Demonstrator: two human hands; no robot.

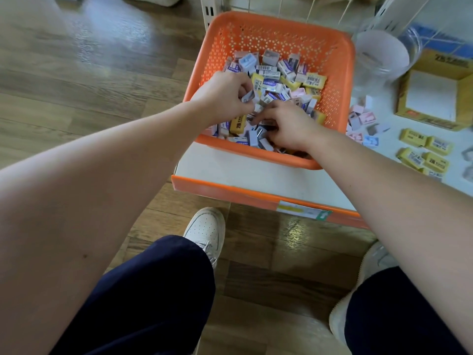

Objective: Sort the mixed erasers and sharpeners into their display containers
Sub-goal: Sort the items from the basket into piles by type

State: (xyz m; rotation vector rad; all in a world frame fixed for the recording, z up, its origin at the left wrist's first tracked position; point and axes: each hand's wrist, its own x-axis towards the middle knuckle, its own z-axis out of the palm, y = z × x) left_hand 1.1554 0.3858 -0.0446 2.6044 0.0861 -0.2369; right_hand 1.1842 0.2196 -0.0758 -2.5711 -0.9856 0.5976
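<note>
- Dark trouser legs (158, 290) and two bare forearms fill the foreground, with a white shoe (207, 226) on the wooden floor below the shelf (243, 170).
- On that shelf stands the orange basket (268, 37), holding the mixed heap (281, 80) of erasers and sharpeners. Both hands are down inside it.
- Left hand (225, 96): fingers curled, tips pinching a small pale piece (247, 96) just above the heap. Eraser or sharpener, I cannot tell.
- Right hand (286, 124): fingers bent down into the heap near the basket's front wall, tips among barcoded pieces. I cannot tell whether they grip one or only rake through.
- A yellow 2B eraser (238, 124) lies just beneath the left hand, its long axis running roughly toward the camera. Judged from that, a pinch across its short sides would suit.
- Everything sorted lies to the right of the basket: a clear jar (378, 57), a yellow carton (425, 123), a cluster of pink and blue pieces (361, 121) and loose yellow erasers (425, 152) on the shelf.
- So the right hand is the nearer one to every drop point, while the left must cross over the basket and the other wrist to deliver its piece. Passing it across, or dropping it beside the basket, looks the safer course.
- Most of the heap remains unsorted — the task looks early.
</note>
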